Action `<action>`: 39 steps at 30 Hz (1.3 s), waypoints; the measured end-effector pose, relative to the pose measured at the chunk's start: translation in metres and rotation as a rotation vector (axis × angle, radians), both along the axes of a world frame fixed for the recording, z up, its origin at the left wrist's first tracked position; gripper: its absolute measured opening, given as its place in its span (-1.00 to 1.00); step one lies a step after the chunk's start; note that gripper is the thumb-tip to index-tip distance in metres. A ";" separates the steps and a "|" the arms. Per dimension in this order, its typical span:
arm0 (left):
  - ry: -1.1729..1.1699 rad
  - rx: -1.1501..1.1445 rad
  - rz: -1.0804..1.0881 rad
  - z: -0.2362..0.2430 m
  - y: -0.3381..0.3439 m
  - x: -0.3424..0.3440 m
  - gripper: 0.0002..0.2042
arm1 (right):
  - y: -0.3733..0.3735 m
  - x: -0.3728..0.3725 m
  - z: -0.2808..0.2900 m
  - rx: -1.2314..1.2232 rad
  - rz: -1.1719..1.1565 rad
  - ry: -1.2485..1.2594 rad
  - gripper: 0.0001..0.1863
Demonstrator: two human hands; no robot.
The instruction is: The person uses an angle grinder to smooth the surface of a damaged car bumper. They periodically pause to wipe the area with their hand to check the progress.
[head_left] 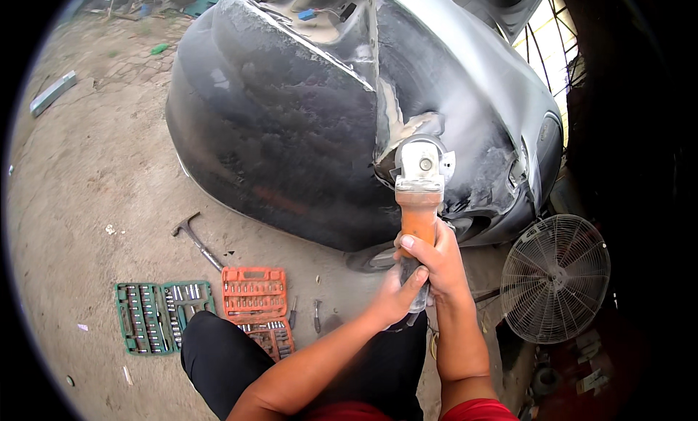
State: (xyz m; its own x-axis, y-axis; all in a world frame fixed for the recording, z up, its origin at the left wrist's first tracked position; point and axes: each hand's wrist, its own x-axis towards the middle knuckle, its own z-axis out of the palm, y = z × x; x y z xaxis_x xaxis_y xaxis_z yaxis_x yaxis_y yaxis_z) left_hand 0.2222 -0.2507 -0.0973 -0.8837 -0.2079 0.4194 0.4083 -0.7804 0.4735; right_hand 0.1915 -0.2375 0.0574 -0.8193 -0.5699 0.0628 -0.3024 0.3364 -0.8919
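Both my hands are wrapped around an orange angle grinder (419, 221) with a dusty metal head. My left hand (398, 299) closes on the rear end of its body, near the cord end. Farther forward, my right hand (441, 265) grips the body with its thumb along the top. The grinder's head lies over the car's body panel (465, 130), at the seam beside the dark bumper (269, 137). Bare, sanded patches and pale filler show around the seam. The disc is mostly hidden under the head, so I cannot tell whether it touches the panel.
A hammer (193, 235) lies on the dirt ground (94, 225). Next to my knee are a green socket set case (149, 319) and an orange one (254, 294), both opened. A large round fan (556, 279) stands at right. A grey metal bar (53, 94) lies far left.
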 end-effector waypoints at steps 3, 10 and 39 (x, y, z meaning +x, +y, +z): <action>-0.012 0.006 -0.062 0.015 -0.011 0.011 -0.19 | 0.005 -0.004 0.002 0.008 -0.001 -0.002 -0.46; -0.009 0.085 0.018 0.014 0.001 0.006 -0.38 | 0.003 -0.006 0.003 0.026 0.029 -0.006 -0.43; 0.051 -0.027 -0.002 0.047 -0.031 -0.003 -0.33 | -0.006 -0.015 0.026 -0.044 0.034 0.091 -0.44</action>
